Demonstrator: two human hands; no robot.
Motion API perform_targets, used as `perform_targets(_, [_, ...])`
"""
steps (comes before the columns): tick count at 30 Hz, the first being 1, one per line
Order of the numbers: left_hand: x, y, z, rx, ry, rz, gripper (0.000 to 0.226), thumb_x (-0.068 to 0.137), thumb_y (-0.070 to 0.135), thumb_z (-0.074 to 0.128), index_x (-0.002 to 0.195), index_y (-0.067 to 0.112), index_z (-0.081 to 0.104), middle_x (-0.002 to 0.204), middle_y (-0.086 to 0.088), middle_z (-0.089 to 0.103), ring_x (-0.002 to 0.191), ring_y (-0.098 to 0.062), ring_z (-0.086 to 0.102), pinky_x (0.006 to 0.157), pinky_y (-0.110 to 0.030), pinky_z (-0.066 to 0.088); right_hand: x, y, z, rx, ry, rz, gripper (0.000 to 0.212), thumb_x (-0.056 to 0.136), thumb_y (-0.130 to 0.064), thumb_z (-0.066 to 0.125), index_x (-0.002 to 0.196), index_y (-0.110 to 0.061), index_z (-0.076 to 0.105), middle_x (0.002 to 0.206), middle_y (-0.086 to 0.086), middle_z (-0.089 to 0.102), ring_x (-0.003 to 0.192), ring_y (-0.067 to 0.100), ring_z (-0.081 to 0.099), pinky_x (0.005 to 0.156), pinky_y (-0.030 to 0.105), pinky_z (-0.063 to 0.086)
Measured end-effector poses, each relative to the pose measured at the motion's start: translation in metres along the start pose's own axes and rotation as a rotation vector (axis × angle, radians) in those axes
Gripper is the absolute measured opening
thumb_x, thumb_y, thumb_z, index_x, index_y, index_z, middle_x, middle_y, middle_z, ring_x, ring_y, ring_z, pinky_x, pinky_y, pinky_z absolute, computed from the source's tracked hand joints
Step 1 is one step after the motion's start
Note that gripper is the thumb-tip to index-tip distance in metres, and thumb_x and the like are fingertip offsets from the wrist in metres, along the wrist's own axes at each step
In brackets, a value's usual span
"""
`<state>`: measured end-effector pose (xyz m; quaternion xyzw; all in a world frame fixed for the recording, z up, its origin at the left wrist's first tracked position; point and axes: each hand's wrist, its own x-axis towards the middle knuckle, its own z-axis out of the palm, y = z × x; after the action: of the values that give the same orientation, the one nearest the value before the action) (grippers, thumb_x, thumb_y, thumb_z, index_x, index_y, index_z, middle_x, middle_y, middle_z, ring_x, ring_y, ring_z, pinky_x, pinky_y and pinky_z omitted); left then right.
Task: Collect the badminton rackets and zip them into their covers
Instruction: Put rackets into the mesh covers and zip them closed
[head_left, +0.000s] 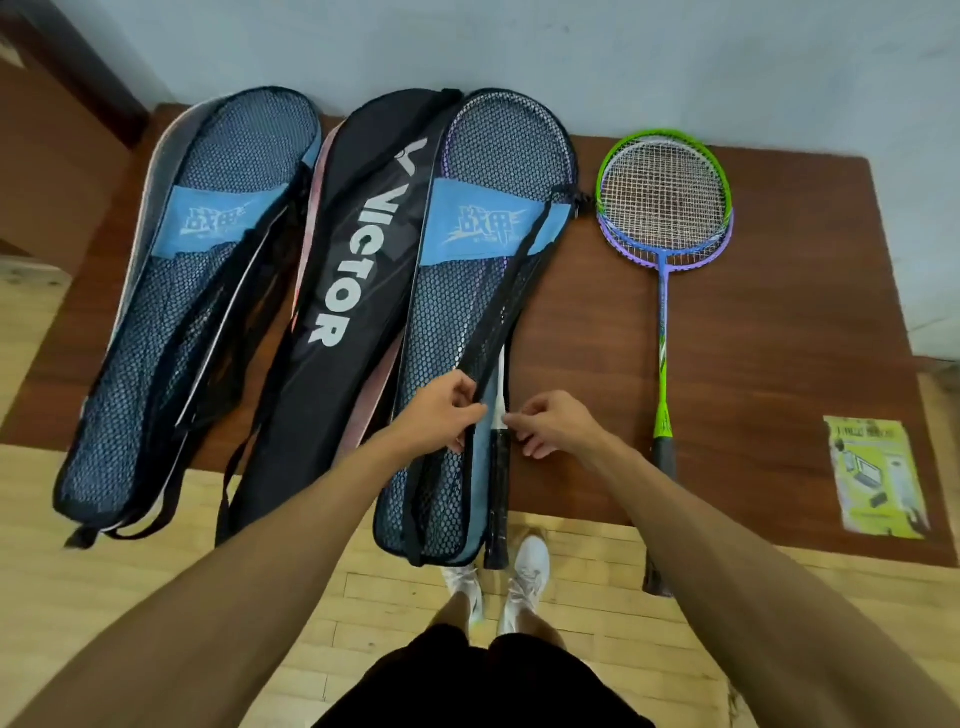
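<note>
Left hand (441, 415) pinched blue mesh racket cover's (452, 322) black edge; right hand (553, 423) seemingly pinched the opposite edge

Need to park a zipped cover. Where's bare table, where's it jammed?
Largest bare patch of table: right of the loose rackets, behind the yellow leaflet. A narrower strip lies between those rackets and the right mesh cover. Crowded: the left half, where the Victor bag and left mesh cover lie packed against it.
</note>
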<state>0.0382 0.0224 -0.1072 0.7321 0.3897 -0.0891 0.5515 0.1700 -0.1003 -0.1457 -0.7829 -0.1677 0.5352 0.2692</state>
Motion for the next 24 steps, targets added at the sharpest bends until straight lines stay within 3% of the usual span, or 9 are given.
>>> perform_targets(4, [-0.013, -0.004, 0.018, -0.002, 0.101, 0.008, 0.018, 0.089, 0.012, 0.064, 0.101, 0.008, 0.051, 0.077, -0.009, 0.048, 0.062, -0.019, 0.05, 0.048, -0.029, 0.05, -0.011, 0.011, 0.013, -0.164, -0.134, -0.035, 0.026, 0.082, -0.028, 0.073, 0.095, -0.009, 0.06, 0.071, 0.008, 0.069, 0.057, 0.013, 0.064, 0.059, 0.027, 0.058])
perform_targets(9, [-0.03, -0.014, 0.03, 0.096, 0.046, -0.071, 0.019, 0.084, 0.005, 0.065, 0.096, 0.01, 0.052, 0.072, -0.002, 0.051, 0.054, -0.014, 0.052, 0.05, -0.026, 0.054, -0.011, 0.022, 0.023, -0.019, -0.076, -0.098, 0.017, 0.084, -0.017, 0.071, 0.092, -0.007, 0.061, 0.07, 0.009, 0.068, 0.057, 0.011, 0.065, 0.065, 0.034, 0.061])
perform_targets(12, [-0.041, -0.024, 0.039, 0.104, 0.006, -0.126, 0.014, 0.085, 0.005, 0.061, 0.094, 0.01, 0.051, 0.071, -0.005, 0.053, 0.054, -0.018, 0.056, 0.055, -0.032, 0.056, -0.015, 0.028, 0.031, 0.064, -0.028, -0.098, 0.015, 0.085, -0.015, 0.07, 0.093, -0.008, 0.06, 0.071, 0.01, 0.068, 0.06, 0.015, 0.065, 0.065, 0.034, 0.061])
perform_targets(16, [-0.049, -0.029, 0.039, 0.105, 0.058, -0.072, 0.012, 0.084, 0.006, 0.06, 0.091, 0.013, 0.053, 0.07, -0.003, 0.053, 0.058, -0.019, 0.057, 0.065, -0.043, 0.059, -0.019, 0.025, 0.041, 0.227, 0.004, -0.087, 0.015, 0.086, -0.009, 0.068, 0.095, -0.007, 0.057, 0.072, 0.007, 0.064, 0.06, 0.017, 0.063, 0.061, 0.032, 0.058])
perform_targets(21, [-0.056, -0.025, 0.031, -0.047, 0.025, 0.01, 0.012, 0.088, 0.001, 0.058, 0.096, 0.008, 0.054, 0.072, -0.006, 0.053, 0.06, -0.018, 0.059, 0.059, -0.039, 0.059, -0.016, 0.011, 0.069, 0.384, 0.1, -0.096, 0.014, 0.073, 0.002, 0.065, 0.078, -0.011, 0.065, 0.085, 0.018, 0.07, 0.077, 0.033, 0.069, 0.075, 0.05, 0.059])
perform_targets(24, [-0.056, -0.028, 0.023, -0.022, 0.052, 0.041, 0.013, 0.087, 0.001, 0.059, 0.095, 0.009, 0.053, 0.075, -0.007, 0.052, 0.064, -0.019, 0.058, 0.058, -0.037, 0.059, -0.018, 0.009, 0.076, 0.433, 0.154, -0.059, 0.017, 0.079, 0.008, 0.062, 0.079, -0.009, 0.065, 0.08, 0.015, 0.068, 0.071, 0.029, 0.067, 0.073, 0.045, 0.06])
